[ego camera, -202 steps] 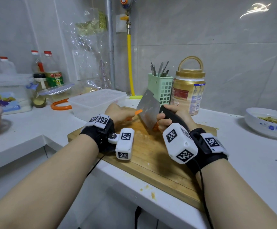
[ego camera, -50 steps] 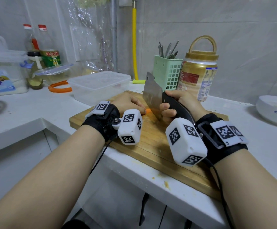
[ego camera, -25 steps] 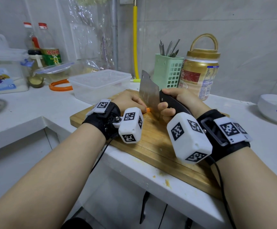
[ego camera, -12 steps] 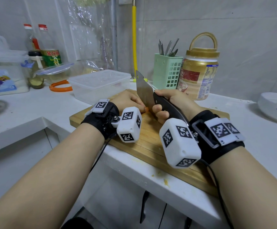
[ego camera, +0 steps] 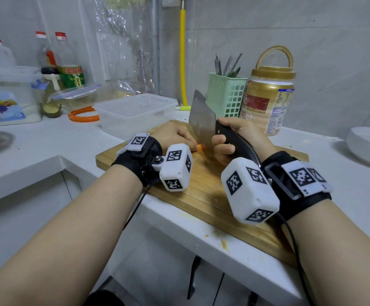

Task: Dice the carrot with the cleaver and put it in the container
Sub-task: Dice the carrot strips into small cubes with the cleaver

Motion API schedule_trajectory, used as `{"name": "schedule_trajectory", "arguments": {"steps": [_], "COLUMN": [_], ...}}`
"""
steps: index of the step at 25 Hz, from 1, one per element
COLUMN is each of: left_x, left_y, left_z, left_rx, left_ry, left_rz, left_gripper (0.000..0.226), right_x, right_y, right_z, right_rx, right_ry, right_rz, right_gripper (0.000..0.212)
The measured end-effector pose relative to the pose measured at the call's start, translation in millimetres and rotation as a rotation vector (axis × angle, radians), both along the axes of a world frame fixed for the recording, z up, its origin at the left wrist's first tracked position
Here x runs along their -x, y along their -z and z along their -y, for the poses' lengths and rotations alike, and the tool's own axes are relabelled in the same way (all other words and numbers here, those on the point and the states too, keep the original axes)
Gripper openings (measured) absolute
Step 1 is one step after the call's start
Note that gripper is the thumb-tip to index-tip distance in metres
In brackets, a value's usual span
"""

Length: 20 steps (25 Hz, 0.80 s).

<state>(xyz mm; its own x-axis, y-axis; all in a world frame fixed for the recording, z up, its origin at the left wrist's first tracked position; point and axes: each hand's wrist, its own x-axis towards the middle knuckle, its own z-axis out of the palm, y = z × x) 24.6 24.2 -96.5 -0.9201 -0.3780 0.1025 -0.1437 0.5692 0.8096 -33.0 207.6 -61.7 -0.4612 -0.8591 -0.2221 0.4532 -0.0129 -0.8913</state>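
Only a short orange end of the carrot (ego camera: pixel 199 147) shows, lying on the wooden cutting board (ego camera: pixel 204 195) between the two hands; the rest is hidden under the left hand (ego camera: pixel 172 134). That hand rests knuckles-up over the carrot with fingers curled down on it, so it appears to be holding it in place, though the fingertips themselves are out of sight. The right hand (ego camera: pixel 235 138) has its fingers wrapped firmly round the black handle of the cleaver (ego camera: pixel 201 120), whose blade stands nearly upright, edge at or close to the board just beside the left knuckles.

Compared with two seconds ago, the blade has moved leftward toward the holding hand and the visible carrot stub is shorter. Judgement: cutting is in progress and advancing along the carrot; no diced pieces can be made out from this angle.

The clear plastic container (ego camera: pixel 135 111) sits just beyond the board's far left corner and looks to hold no carrot; the transfer step is not yet done. Behind stand a green utensil basket (ego camera: pixel 227 93), a gold-lidded jar (ego camera: pixel 268 96) and, far right, a white bowl (ego camera: pixel 367 146).

Risk noted: blade very near the left fingers.
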Motion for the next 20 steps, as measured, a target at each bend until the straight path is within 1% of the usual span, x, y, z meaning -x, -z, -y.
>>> {"name": "schedule_trajectory", "arguments": {"steps": [7,11,14,15,17,18,20], "left_x": [-1.3,-1.1,-1.6,-1.3,-0.8,-0.4,0.4], "left_y": [-0.2,1.2,3.0,3.6,3.6,3.6,3.1], "left_z": [-0.5,0.0,0.9,1.6,2.4,2.5,3.4], "left_rx": [-0.035,-0.03,-0.104,-0.107,-0.053,-0.036,-0.031], "left_ry": [0.009,0.018,0.052,0.044,0.02,0.01,0.013], "left_rz": [-0.006,-0.024,-0.021,-0.019,-0.012,-0.006,0.005], "left_gripper": [0.005,0.005,0.016,0.021,0.026,0.028,0.021], "right_x": [-1.1,0.3,0.4,0.2,-0.1,0.3,1.8], "right_y": [-0.4,0.3,-1.5,-2.6,-4.7,-5.3,-5.2], "right_z": [0.5,2.5,5.1,5.3,4.8,3.9,2.4], "right_rx": [-0.015,-0.059,-0.112,-0.118,-0.125,-0.126,-0.124], "right_ry": [-0.021,-0.036,-0.051,-0.056,-0.062,-0.064,-0.063], "right_rz": [0.002,-0.037,-0.075,-0.079,-0.077,-0.069,-0.042], "right_gripper": [0.027,0.022,0.021,0.021,0.022,0.022,0.022]}}
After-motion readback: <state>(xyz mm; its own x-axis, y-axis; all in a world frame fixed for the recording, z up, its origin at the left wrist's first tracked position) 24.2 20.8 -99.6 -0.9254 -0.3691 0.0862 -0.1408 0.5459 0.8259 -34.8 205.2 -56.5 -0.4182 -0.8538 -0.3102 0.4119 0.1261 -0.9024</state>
